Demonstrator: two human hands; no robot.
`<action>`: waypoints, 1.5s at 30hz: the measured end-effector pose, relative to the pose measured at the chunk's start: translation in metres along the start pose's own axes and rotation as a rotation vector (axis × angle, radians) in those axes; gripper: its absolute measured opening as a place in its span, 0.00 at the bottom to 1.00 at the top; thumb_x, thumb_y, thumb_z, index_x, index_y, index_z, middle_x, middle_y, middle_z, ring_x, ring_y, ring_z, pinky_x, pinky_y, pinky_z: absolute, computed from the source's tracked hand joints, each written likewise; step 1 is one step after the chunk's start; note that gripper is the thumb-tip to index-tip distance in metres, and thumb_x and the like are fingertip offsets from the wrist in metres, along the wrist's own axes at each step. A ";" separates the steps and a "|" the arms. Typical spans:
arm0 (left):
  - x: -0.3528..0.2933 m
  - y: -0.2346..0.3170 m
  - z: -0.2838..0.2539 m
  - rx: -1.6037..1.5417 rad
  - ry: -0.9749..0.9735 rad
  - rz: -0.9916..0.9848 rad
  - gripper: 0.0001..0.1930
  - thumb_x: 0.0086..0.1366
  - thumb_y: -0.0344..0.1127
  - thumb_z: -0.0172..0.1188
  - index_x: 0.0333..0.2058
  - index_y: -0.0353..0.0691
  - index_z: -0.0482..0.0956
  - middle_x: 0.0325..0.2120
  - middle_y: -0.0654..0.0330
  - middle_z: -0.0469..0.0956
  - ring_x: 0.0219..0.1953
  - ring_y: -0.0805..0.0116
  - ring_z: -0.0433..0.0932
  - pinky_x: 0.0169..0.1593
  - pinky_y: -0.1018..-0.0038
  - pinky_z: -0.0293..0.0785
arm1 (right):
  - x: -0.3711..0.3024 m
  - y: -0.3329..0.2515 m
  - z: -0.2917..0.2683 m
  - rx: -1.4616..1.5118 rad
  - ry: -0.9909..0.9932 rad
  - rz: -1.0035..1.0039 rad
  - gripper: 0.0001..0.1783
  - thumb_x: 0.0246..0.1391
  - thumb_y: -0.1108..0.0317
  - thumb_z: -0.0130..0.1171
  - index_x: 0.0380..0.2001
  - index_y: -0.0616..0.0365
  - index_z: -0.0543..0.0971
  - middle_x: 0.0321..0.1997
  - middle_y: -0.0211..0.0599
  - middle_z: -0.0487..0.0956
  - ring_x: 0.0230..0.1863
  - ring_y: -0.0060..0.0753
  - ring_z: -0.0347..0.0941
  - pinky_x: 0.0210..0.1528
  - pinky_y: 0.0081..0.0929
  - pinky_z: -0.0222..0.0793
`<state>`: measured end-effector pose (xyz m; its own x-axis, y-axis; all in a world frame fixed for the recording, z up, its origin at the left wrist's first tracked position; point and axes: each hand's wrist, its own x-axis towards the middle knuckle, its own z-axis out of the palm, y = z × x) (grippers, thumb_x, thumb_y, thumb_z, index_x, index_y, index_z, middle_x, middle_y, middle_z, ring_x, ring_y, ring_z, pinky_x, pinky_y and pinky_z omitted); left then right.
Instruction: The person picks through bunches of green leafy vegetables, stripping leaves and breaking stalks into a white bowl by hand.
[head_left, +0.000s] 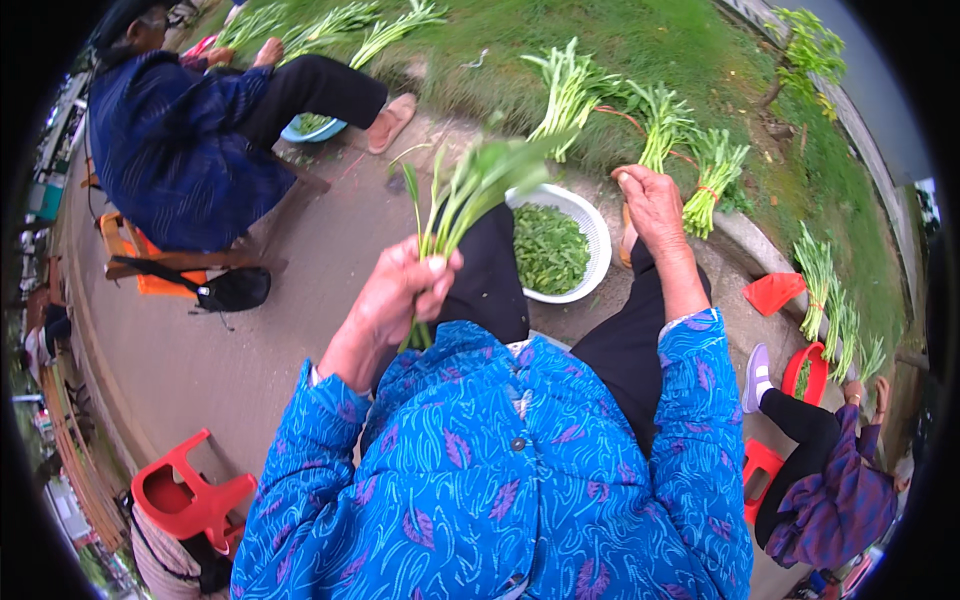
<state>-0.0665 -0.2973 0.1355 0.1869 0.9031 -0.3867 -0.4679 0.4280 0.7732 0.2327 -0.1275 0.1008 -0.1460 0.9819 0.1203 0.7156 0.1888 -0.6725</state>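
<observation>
My left hand (pixel 395 290) is closed around the stems of a small bunch of leafy greens (pixel 455 205), whose leaf tips are blurred. My right hand (pixel 655 210) is out to the right over my knee, fingers curled in; whether anything is between them is hidden. Just beyond it, the stem ends of a bundle of greens (pixel 660 125) lie on the grass edge; I cannot tell if the hand touches them. Between my knees stands a white slotted basket (pixel 601 235) holding loose green leaves (pixel 550 250).
More bundles of greens (pixel 570 95) lie along the grass. At left a person in dark blue (pixel 190 150) sits by a blue basin (pixel 315 130). A red plastic stool (pixel 195 495) is at lower left. Another person (pixel 840 490) sits at right near a red basin (pixel 815 370).
</observation>
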 end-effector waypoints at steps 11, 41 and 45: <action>0.048 0.019 -0.022 -0.735 0.226 0.348 0.08 0.68 0.33 0.48 0.41 0.36 0.71 0.30 0.57 0.74 0.30 0.67 0.74 0.37 0.68 0.75 | -0.052 0.011 0.040 -0.318 -0.408 0.043 0.26 0.55 0.53 0.53 0.55 0.53 0.71 0.55 0.49 0.72 0.58 0.45 0.67 0.58 0.40 0.61; 0.062 0.003 0.019 -0.593 0.301 0.463 0.08 0.67 0.36 0.49 0.42 0.42 0.69 0.27 0.63 0.72 0.26 0.71 0.72 0.38 0.62 0.75 | -0.091 -0.100 0.049 0.530 -0.368 -0.242 0.09 0.47 0.72 0.60 0.33 0.62 0.79 0.26 0.38 0.77 0.24 0.29 0.73 0.28 0.26 0.68; 0.062 0.001 0.021 -0.571 0.259 0.483 0.08 0.67 0.36 0.49 0.43 0.43 0.68 0.28 0.63 0.71 0.25 0.72 0.72 0.37 0.62 0.75 | -0.091 -0.096 0.054 0.562 -0.348 -0.194 0.07 0.46 0.72 0.59 0.31 0.62 0.79 0.23 0.37 0.77 0.23 0.28 0.73 0.27 0.26 0.68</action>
<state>-0.0375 -0.2398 0.1224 -0.3244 0.9168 -0.2329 -0.8302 -0.1579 0.5347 0.1403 -0.2355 0.1145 -0.5136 0.8523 0.0988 0.2054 0.2340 -0.9503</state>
